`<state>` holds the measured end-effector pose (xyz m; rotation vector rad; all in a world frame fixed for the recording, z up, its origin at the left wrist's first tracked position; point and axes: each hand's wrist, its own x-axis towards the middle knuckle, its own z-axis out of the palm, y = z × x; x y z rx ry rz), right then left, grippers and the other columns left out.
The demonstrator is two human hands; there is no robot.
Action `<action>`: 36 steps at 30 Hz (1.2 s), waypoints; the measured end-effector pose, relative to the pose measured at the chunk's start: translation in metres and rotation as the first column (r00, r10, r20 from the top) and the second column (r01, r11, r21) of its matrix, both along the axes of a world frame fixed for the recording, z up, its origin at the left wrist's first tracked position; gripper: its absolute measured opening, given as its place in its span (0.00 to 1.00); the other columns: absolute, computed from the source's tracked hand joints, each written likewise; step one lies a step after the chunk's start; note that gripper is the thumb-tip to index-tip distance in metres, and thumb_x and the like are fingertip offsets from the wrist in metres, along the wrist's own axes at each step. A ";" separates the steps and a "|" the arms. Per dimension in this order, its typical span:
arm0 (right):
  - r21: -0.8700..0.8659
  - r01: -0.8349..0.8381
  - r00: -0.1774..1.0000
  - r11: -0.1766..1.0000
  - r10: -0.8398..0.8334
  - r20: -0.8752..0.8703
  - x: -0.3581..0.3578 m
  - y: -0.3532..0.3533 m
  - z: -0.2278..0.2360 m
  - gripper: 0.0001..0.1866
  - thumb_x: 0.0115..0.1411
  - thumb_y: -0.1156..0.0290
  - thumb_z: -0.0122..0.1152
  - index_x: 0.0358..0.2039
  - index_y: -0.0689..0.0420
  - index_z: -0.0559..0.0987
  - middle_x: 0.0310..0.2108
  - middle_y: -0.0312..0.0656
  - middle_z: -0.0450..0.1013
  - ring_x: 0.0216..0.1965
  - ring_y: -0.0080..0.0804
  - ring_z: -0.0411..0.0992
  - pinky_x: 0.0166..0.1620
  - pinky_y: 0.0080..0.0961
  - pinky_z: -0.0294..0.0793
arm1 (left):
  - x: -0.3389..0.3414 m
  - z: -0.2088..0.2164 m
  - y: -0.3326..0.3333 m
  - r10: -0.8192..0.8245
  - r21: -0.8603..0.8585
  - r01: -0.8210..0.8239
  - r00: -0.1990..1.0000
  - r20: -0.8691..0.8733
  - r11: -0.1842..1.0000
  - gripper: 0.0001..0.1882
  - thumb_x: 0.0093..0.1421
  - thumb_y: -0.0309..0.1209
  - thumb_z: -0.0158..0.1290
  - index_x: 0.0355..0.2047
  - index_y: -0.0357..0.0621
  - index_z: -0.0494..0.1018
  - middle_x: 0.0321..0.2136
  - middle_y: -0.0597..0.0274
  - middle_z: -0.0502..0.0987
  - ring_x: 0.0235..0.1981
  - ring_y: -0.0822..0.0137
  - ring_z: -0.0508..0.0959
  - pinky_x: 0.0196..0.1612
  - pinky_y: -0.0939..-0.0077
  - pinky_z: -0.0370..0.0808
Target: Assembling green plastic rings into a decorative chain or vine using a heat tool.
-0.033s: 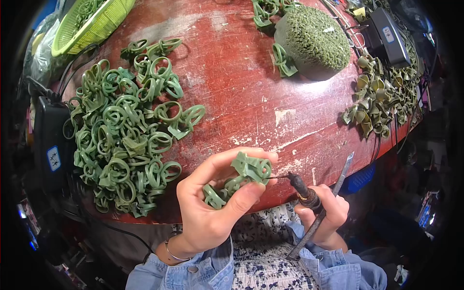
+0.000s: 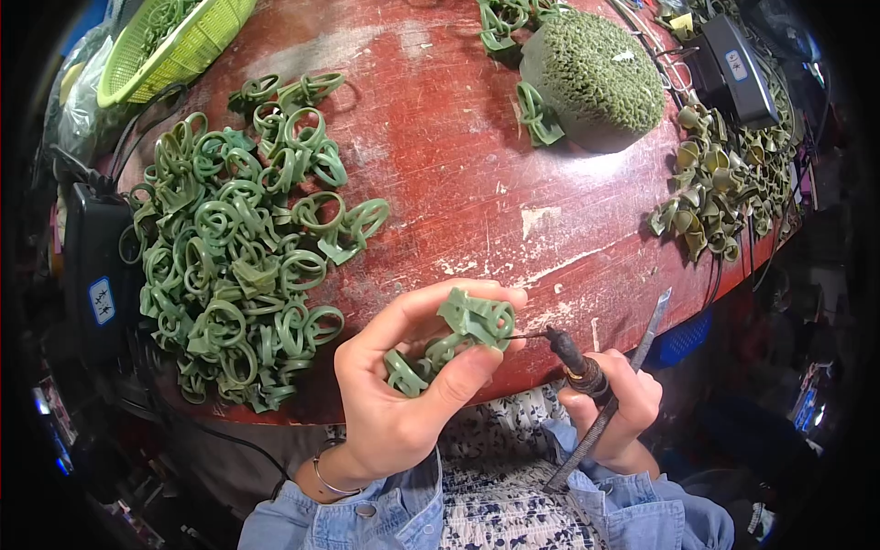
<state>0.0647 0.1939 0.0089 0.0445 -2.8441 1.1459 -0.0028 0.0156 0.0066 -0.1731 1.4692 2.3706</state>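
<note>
My left hand [image 2: 403, 417] is closed around several green wax rings, the uppermost one [image 2: 469, 316] held up by thumb and fingers. A wax pen [image 2: 573, 357] is gripped in my right hand [image 2: 628, 403]; its thin dark tip touches or nearly touches the edge of that ring. The same right hand also has a long metal file [image 2: 594, 438] tucked between its fingers, slanting from my lap up to a flat, pale end. To the left lies a big heap of similar green wax rings [image 2: 225, 220].
A red, scuffed table [image 2: 440, 156] carries a round green block [image 2: 596, 82] with a rough top. Olive-coloured pieces [image 2: 720, 183] are piled at the right, near a black box [image 2: 738, 69]. Another black box [image 2: 96, 266] and a lime basket [image 2: 174, 55] stand left.
</note>
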 end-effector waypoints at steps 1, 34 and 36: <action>0.001 0.001 1.000 1.000 -0.001 0.001 0.001 0.000 -0.001 0.20 0.42 0.62 0.71 0.28 0.63 0.74 0.16 0.40 0.69 0.14 0.30 0.68 0.18 0.22 0.66 | 0.000 -0.002 -0.003 -0.027 0.035 0.028 0.999 -0.027 0.999 0.18 0.54 0.22 0.52 0.44 0.28 0.65 0.40 0.44 0.73 0.39 0.67 0.73 0.36 0.76 0.72; -0.145 0.155 0.986 0.977 -0.162 -0.039 0.014 0.004 -0.024 0.17 0.53 0.60 0.57 0.29 0.64 0.73 0.13 0.38 0.66 0.12 0.27 0.68 0.17 0.19 0.64 | -0.003 -0.013 -0.001 -0.034 -0.400 -0.170 0.891 -0.453 0.900 0.19 0.44 0.22 0.61 0.38 0.35 0.71 0.37 0.53 0.72 0.37 0.67 0.72 0.40 0.77 0.69; -0.138 0.162 0.985 0.977 -0.168 -0.035 0.015 0.004 -0.024 0.16 0.53 0.61 0.58 0.29 0.64 0.74 0.13 0.38 0.66 0.12 0.27 0.68 0.17 0.19 0.64 | -0.002 -0.012 -0.001 -0.038 -0.409 -0.175 0.886 -0.462 0.896 0.19 0.44 0.22 0.61 0.38 0.35 0.71 0.37 0.53 0.72 0.37 0.68 0.72 0.38 0.78 0.70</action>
